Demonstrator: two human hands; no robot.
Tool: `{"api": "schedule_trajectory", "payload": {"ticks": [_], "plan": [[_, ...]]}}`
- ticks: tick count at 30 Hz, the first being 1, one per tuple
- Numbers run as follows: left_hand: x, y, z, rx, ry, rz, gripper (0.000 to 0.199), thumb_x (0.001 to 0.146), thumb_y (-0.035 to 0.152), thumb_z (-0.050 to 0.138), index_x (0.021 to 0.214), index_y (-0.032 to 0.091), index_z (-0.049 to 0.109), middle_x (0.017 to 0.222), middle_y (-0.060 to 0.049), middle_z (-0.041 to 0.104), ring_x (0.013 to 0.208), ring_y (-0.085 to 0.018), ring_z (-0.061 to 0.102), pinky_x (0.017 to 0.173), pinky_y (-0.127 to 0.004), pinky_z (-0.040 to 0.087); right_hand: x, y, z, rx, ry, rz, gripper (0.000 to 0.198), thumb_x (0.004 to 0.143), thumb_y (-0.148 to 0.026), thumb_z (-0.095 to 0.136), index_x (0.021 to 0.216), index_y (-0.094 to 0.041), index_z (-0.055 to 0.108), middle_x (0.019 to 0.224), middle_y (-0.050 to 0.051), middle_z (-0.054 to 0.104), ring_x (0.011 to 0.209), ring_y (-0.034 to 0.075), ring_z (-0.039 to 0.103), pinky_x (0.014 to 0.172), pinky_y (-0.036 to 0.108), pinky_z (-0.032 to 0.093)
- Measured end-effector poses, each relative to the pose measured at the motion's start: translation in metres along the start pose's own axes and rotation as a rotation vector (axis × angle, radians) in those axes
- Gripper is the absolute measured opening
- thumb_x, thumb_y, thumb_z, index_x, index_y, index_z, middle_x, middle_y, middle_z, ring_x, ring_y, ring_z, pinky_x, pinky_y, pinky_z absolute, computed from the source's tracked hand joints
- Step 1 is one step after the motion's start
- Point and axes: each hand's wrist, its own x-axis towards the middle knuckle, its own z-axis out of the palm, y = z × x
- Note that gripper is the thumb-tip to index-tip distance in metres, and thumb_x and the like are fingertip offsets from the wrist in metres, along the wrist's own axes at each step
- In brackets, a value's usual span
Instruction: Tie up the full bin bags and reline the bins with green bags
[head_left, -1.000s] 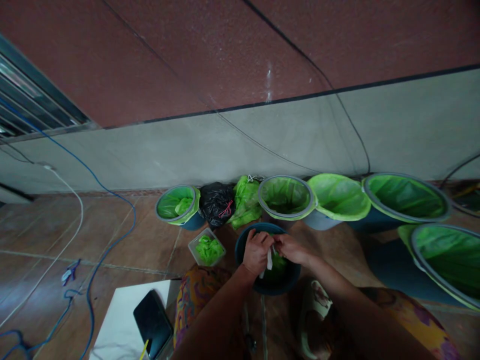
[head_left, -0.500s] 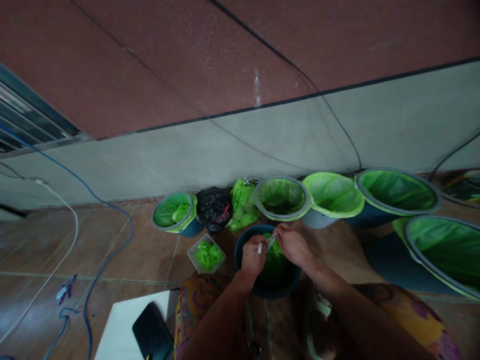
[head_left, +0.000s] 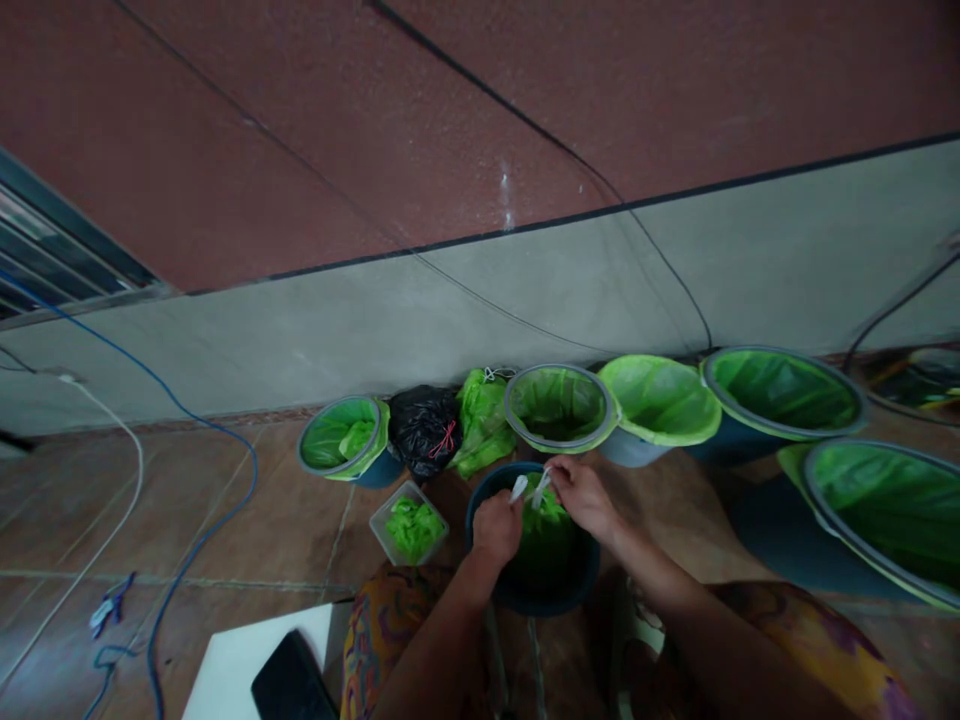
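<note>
Between my knees stands a dark blue bin (head_left: 480, 585) with a green plastic bag (head_left: 551, 540) gathered inside it. White drawstrings (head_left: 540, 489) rise from the top of the bag. My left hand (head_left: 498, 527) is closed on one drawstring end, whose white tip sticks up past the fingers. My right hand (head_left: 579, 495) pinches the other drawstring at the bin's far side. The hands are a short way apart over the bag. To the left, a clear square tub (head_left: 383, 523) holds crumpled green bags (head_left: 412, 528).
Along the wall stand several green-lined bins (head_left: 559, 447), a black tied bag (head_left: 424, 428) and a green tied bag (head_left: 480, 425). Another lined bin (head_left: 817, 510) is at the right. A phone (head_left: 292, 680) lies on a white box (head_left: 232, 660); a blue cable (head_left: 199, 548) crosses the floor.
My hands have drawn slightly apart, with the drawstring ends now separated between them. The view has shifted a little, so the surroundings sit slightly lower and to the left.
</note>
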Motion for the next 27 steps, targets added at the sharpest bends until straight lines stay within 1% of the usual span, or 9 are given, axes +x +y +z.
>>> {"api": "schedule_trajectory", "payload": {"ticks": [3,5,8,11,14,17,20,24,27], "plan": [[0.004,0.001,-0.001,-0.388,-0.004,-0.063,0.042,0.099,0.043,0.049,0.066,0.02,0.06,0.056,-0.002,0.059,0.063,-0.017,0.064,0.064,-0.027,0.046,0.002,0.001,0.0,0.151,-0.003,0.032,0.027,0.087,-0.038,0.044,0.087,-0.019,0.063,0.061,0.0,0.058,0.054,0.015,0.054,0.052,0.026,0.042],[0.006,0.002,0.001,-0.708,0.007,-0.135,0.047,0.094,0.057,0.054,0.067,0.019,0.061,0.053,0.001,0.055,0.056,-0.015,0.058,0.058,-0.026,0.044,0.002,0.001,-0.003,0.041,0.026,-0.066,0.028,0.086,-0.04,0.046,0.083,-0.02,0.065,0.064,0.001,0.061,0.057,0.016,0.055,0.057,0.027,0.041],[0.006,0.006,0.003,-1.107,-0.041,-0.215,0.059,0.078,0.075,0.065,0.069,0.018,0.061,0.063,-0.002,0.063,0.055,-0.014,0.058,0.057,-0.026,0.045,-0.002,0.0,-0.01,-0.208,0.018,-0.153,0.033,0.088,-0.042,0.047,0.089,-0.021,0.072,0.068,0.003,0.066,0.062,0.018,0.058,0.063,0.03,0.041],[0.006,0.01,0.004,-1.278,-0.068,-0.235,0.065,0.068,0.08,0.071,0.064,0.019,0.052,0.068,-0.003,0.065,0.057,-0.012,0.058,0.058,-0.027,0.047,-0.003,0.002,-0.014,-0.3,-0.005,-0.148,0.035,0.089,-0.043,0.048,0.094,-0.022,0.076,0.072,0.004,0.071,0.066,0.019,0.063,0.066,0.03,0.043],[0.007,0.011,0.004,-1.279,-0.076,-0.196,0.059,0.068,0.072,0.077,0.066,0.018,0.055,0.063,0.001,0.06,0.056,-0.011,0.055,0.06,-0.027,0.047,-0.002,0.002,-0.015,-0.22,-0.062,-0.133,0.032,0.087,-0.041,0.051,0.089,-0.021,0.076,0.074,0.004,0.072,0.068,0.019,0.064,0.067,0.029,0.044],[0.009,0.009,0.008,-1.186,-0.116,-0.079,0.04,0.059,0.045,0.088,0.072,0.016,0.065,0.064,0.003,0.06,0.06,-0.011,0.054,0.064,-0.025,0.045,-0.001,-0.003,-0.015,-0.084,-0.171,-0.129,0.029,0.081,-0.042,0.053,0.078,-0.019,0.071,0.069,0.002,0.069,0.065,0.017,0.061,0.064,0.027,0.042],[0.011,0.005,0.018,-1.078,-0.113,0.026,0.029,0.055,0.025,0.086,0.075,0.015,0.068,0.067,0.003,0.062,0.065,-0.011,0.054,0.066,-0.024,0.043,-0.004,-0.011,-0.014,-0.019,-0.243,-0.136,0.031,0.079,-0.047,0.056,0.071,-0.019,0.067,0.065,0.001,0.063,0.062,0.015,0.056,0.061,0.026,0.039],[0.013,-0.002,0.032,-0.97,-0.058,0.068,0.021,0.064,0.027,0.08,0.075,0.015,0.068,0.069,0.002,0.063,0.067,-0.012,0.053,0.065,-0.024,0.042,-0.01,-0.017,-0.008,0.01,-0.332,-0.123,0.033,0.079,-0.05,0.058,0.065,-0.02,0.062,0.057,-0.002,0.056,0.055,0.013,0.05,0.055,0.025,0.035],[0.011,-0.005,0.034,-0.879,-0.074,0.166,0.018,0.077,0.032,0.072,0.074,0.015,0.069,0.07,0.001,0.063,0.067,-0.012,0.052,0.065,-0.024,0.042,-0.009,-0.016,-0.006,0.094,-0.339,-0.131,0.041,0.081,-0.058,0.061,0.066,-0.02,0.063,0.056,-0.001,0.057,0.052,0.012,0.049,0.052,0.025,0.036]]}}
